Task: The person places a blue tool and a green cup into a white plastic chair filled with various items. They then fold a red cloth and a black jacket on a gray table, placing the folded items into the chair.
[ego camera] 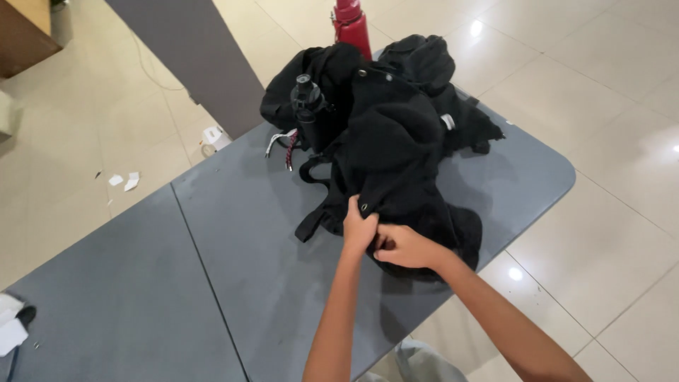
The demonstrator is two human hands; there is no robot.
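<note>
Both hands meet at the near edge of a heap of black clothes piled on the grey table. The left hand pinches the cloth; the right hand, at its 3 o'clock, is curled closed on a fold. A black bottle stands at the heap's 10 o'clock.

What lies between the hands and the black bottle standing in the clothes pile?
In the head view, only black garment lies between the hands and the black bottle.

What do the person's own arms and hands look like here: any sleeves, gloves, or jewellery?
Both forearms are bare as far up as the frame shows, with no sleeves in view. The left hand and right hand wear no gloves, and no rings, watch or bracelets are visible.
</note>
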